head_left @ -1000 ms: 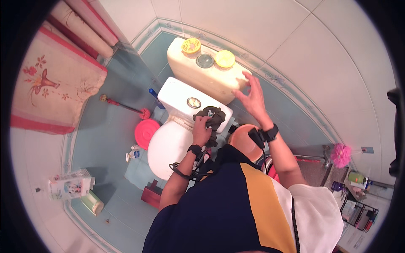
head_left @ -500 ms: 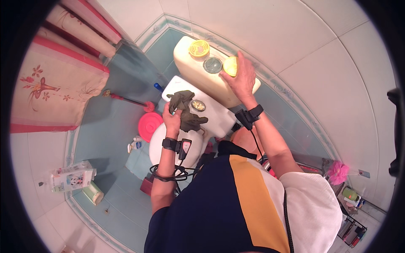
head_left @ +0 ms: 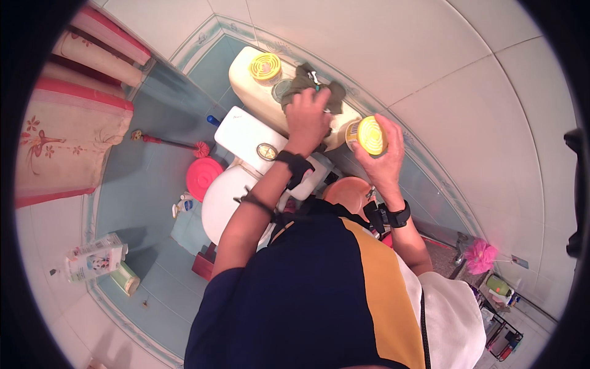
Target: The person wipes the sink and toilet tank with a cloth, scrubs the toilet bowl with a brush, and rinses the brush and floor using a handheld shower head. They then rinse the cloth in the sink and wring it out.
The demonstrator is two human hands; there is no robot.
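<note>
A dark olive cloth (head_left: 334, 97) lies bunched on the cream ledge (head_left: 244, 80) behind the toilet tank. My left hand (head_left: 309, 120) presses down on it, with the fingers bent into its folds. Off the ledge's right end, my right hand (head_left: 390, 157) grips a small tub (head_left: 370, 134) with a ridged yellow lid, thumb and fingers around its side. A similar yellow-lidded tub (head_left: 265, 67) stands at the ledge's left end. Beside it, a dark greenish round container (head_left: 281, 90) is partly covered by the cloth and my left hand.
Below the ledge are the white toilet tank (head_left: 246, 132) with a round flush button and the closed toilet lid (head_left: 222, 203). Left of these stand a red-pink bucket (head_left: 204, 178), a brush (head_left: 178, 144) and a spray bottle (head_left: 183, 205). An orange basin (head_left: 347, 194) sits to the right.
My left hand has carried the cloth from above the toilet tank up onto the ledge. My right hand has lifted the yellow-lidded tub off the ledge and moved it right and nearer.
</note>
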